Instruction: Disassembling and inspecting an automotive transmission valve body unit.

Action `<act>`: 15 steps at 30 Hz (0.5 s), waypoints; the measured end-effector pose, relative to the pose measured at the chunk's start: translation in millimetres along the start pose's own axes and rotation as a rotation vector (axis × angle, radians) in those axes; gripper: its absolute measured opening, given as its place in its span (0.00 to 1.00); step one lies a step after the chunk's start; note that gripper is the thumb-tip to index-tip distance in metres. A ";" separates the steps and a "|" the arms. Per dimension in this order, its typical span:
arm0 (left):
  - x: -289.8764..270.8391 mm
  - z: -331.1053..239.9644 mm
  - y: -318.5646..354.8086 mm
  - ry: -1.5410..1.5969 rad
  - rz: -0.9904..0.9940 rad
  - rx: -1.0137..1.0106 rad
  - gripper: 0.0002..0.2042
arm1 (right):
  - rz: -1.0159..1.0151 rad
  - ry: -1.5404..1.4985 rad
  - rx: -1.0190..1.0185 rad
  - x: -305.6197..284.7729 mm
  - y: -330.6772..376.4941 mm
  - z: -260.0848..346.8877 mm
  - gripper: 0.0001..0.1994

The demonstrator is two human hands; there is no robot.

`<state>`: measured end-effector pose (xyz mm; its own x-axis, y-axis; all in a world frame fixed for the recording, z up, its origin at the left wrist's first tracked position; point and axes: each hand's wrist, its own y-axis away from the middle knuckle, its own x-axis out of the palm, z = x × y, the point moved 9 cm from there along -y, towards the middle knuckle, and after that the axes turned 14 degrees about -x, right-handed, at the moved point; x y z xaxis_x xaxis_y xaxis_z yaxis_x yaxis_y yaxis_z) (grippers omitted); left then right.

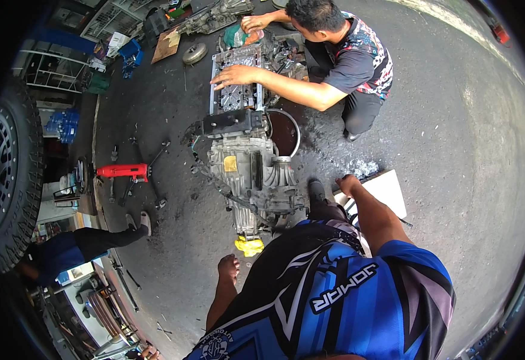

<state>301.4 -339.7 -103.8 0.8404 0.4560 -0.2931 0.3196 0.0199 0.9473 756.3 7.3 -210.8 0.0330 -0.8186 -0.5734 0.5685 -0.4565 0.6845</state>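
Dark, oil-stained workshop floor (454, 150) is being viewed from above through a fisheye lens. One gearbox (251, 174), grey and greasy, is lying on the floor at centre, its long axis running away from the wearer, from just ahead of the wearer's body toward a co-worker at the top of the frame. One yellow rag (249, 245) is lying at its near end.

The wearer, in a blue and black jersey, is being seen from the head down, both arms lowered at the sides. The left hand (229, 268) is hanging loosely curled and holding nothing, just below and left of the rag. The right hand (347, 184) is hanging to the right of the gearbox, beside one white board (388, 192) on the floor; its fingers are loosely bent, and whether anything is being held cannot be told. The left hand is nearer the gearbox's near end; the gearbox is lying ahead of both hands, between them.

A co-worker (352, 60) is crouching at the far end, both hands being rested on the open valve body (236, 81). One red tool (122, 171) and scattered wrenches are lying to the left. One large tyre (10, 174) is filling the left edge, and a second person's legs in dark trousers (94, 240) are stretching out below it.
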 end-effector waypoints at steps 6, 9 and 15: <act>3.6 11.5 26.7 0.070 -0.108 -0.005 0.11 | -0.123 -0.343 0.131 -26.1 19.5 18.8 0.27; 14.9 17.0 23.2 0.033 -0.094 -0.073 0.09 | -0.065 -0.284 0.158 -7.2 14.8 -4.8 0.27; 12.9 66.7 15.8 0.252 0.015 -0.089 0.09 | -0.113 -0.091 -0.058 -8.4 -13.9 8.2 0.25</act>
<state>346.6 -392.9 -101.2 0.7055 0.6638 -0.2483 0.2590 0.0847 0.9621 741.4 17.6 -211.7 -0.1066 -0.7926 -0.6003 0.6113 -0.5284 0.5892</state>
